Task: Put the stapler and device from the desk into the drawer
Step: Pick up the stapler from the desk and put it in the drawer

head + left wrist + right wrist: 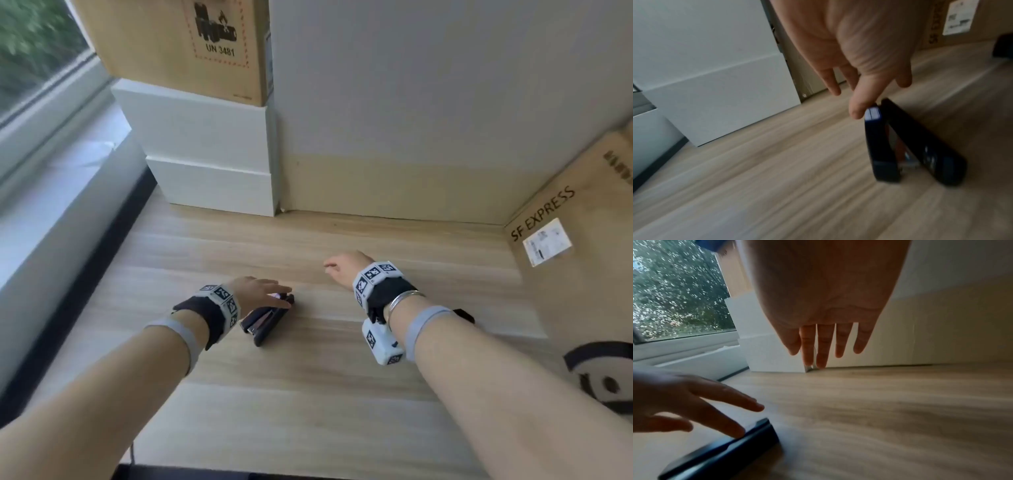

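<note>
Dark blue stapler under the left grip, lying on the worktop

Head view: reaching forward with both bare forearms over the pale wood worktop (308,394). Hovering the left grip (260,291) over the far end of the stapler (270,318), fingers extended across it, and leaving the stapler flat on the wood, near the middle. Holding the right grip (342,269) well apart to the right, above bare wood and carrying nothing; fingers hidden from here behind the back of the hand. Facing a stack of white boxes (209,144) against the wall, with a cardboard box (164,44) marked UN 3481 on top, beside a window (34,51). Flanking the worktop on the right with a carton (575,281) printed SF EXPRESS.

Left wrist view: touching the thumb of the left grip (859,48) to the tip of one arm of the stapler (925,142), other fingers straight and apart, closing on nothing. Showing the stapler's two arms spread in a V, metal between them, resting on the worktop (756,178). Blurring heavily.

Right wrist view: hanging the right grip (824,305) with fingers straight, slightly separated, empty, above the worktop (879,410). Catching the left grip (684,402) at lower left, fingers splayed, one fingertip resting on the upper edge of the stapler (725,451).
</note>
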